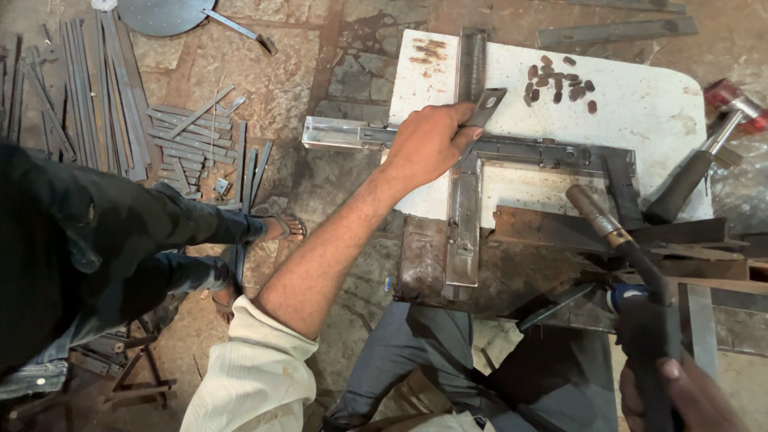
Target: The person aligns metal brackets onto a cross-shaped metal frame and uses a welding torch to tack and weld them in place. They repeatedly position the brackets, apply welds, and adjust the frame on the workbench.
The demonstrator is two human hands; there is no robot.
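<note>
Steel bars (466,210) were laid crossed on the white bench (656,112), the long one running away from the person. A small plate (486,106) was pinched there by the left hand (430,142); the welding torch (608,228) was gripped by the right hand (680,396), nearer the body.

Hammer (704,164); small dark metal pieces (558,82), flat steel strips (104,96), round disc (164,14)

right hand (680,392) cut off by bottom edge, hammer (704,160) head partly out of frame
</note>
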